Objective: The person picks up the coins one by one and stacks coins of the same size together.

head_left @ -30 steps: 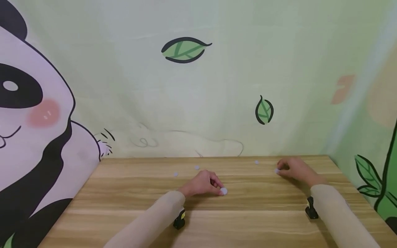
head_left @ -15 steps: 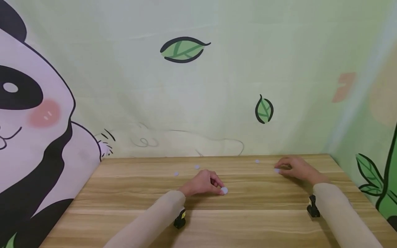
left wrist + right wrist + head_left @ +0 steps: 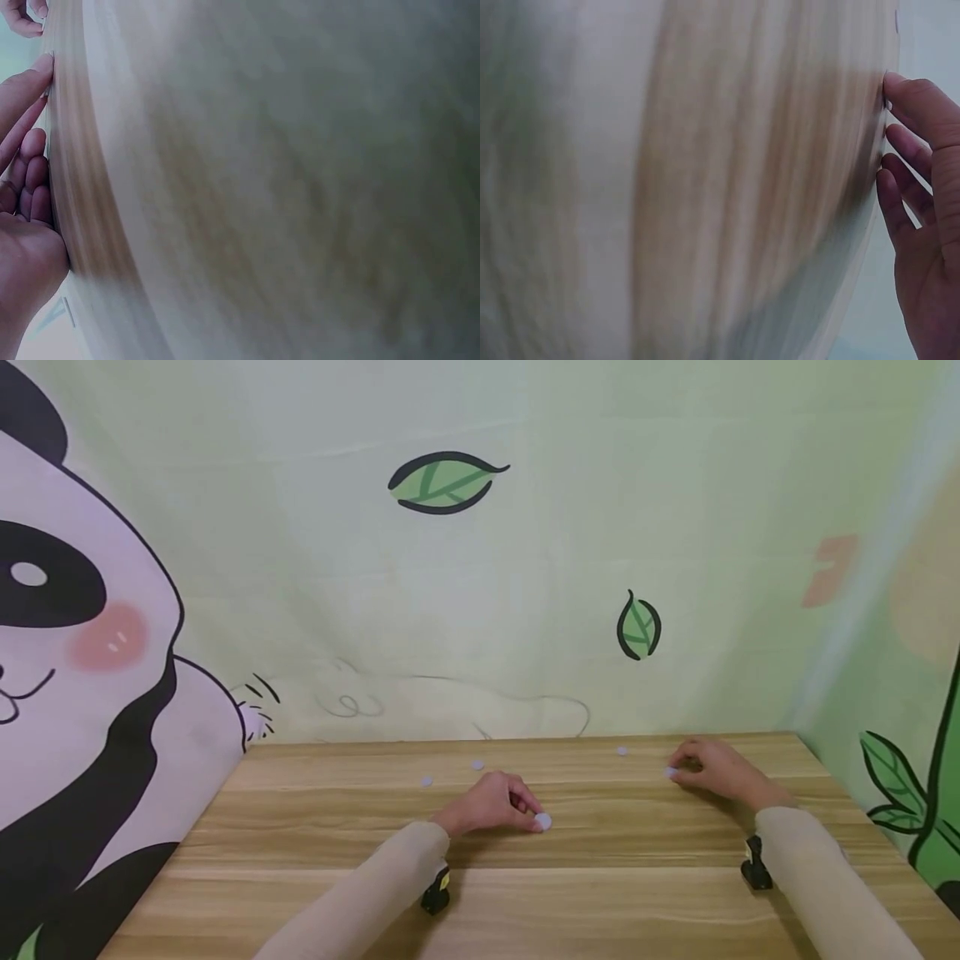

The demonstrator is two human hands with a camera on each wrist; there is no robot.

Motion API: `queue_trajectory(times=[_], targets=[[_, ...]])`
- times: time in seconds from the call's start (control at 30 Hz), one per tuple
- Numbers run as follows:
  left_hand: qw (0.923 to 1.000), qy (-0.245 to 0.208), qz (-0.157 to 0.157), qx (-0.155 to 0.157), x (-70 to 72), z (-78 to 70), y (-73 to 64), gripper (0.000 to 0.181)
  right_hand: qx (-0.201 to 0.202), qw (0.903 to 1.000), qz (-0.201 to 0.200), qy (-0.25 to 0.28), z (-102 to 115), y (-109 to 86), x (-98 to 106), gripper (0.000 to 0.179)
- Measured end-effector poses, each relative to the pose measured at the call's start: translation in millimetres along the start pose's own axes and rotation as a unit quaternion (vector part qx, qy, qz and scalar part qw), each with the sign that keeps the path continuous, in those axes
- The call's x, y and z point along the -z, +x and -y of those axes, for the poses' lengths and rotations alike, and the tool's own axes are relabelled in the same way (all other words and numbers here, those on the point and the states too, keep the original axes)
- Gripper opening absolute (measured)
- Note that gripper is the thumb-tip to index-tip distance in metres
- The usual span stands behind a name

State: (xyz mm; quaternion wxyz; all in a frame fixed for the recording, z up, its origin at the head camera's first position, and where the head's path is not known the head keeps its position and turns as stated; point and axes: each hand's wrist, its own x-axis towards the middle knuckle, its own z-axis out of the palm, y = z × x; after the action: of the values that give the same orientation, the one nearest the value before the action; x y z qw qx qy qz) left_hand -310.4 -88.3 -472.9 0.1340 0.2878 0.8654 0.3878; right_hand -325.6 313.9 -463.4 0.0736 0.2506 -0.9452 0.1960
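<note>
Item: left hand [image 3: 491,802], above the tabletop's middle. Thumb and forefinger pinch the edge of a near white disc [image 3: 543,822], the largest-looking of the set; the remaining fingers [image 3: 36,174] are curled, as the left wrist view shows.

Item: right hand [image 3: 720,768], toward the far right of the tabletop. Thumb and forefinger pinch a far white disc [image 3: 671,772]; the other fingers [image 3: 892,199] are bent loosely, their tips close to the surface. Whether either pinched disc bears on the wood or is raised slightly, cannot be told.

Item: three loose discs, lying flat. Leftmost disc [image 3: 427,781] and second disc [image 3: 477,765], near each other beyond the left hand; third disc [image 3: 622,751] close to the back edge, left of the right hand. Material not determinable.

Item: wood-grain tabletop [image 3: 585,910], set against a printed backdrop [image 3: 562,543] with panda [image 3: 142,560] and leaf motifs.

Item: two black wrist devices, left wrist device [image 3: 436,893] and right wrist device [image 3: 756,865], below pale sleeves.

Change: next to none over the past second; both hands keep their pinch and place, and the loose discs stay put. In judgement, handling of the discs is at a brief standstill
</note>
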Motion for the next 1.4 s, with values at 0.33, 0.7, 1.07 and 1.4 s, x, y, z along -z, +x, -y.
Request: queue_trajectory(times=[0.33,0.7,1.07,1.4], targets=[[1.0,-0.003,0.004,0.008,-0.9,0.3,1.5,0.014,-0.068,0.997,-0.013,0.037,4,-1.4,-1,0.021],[1.0,-0.001,0.0,0.01,-2.1,-0.8,3.8,0.013,-0.078,0.9965,-0.021,0.024,5,3.6,1,0.022],[1.0,-0.004,-0.003,0.003,-1.8,5.2,1.8,0.013,-0.076,0.9966,-0.019,0.025,10,7.2,-2,0.022],[0.9999,-0.01,-0.001,0.002,-2.6,8.1,1.2,0.014,-0.048,0.9981,-0.021,0.034,21,11.7,-9,0.018]])
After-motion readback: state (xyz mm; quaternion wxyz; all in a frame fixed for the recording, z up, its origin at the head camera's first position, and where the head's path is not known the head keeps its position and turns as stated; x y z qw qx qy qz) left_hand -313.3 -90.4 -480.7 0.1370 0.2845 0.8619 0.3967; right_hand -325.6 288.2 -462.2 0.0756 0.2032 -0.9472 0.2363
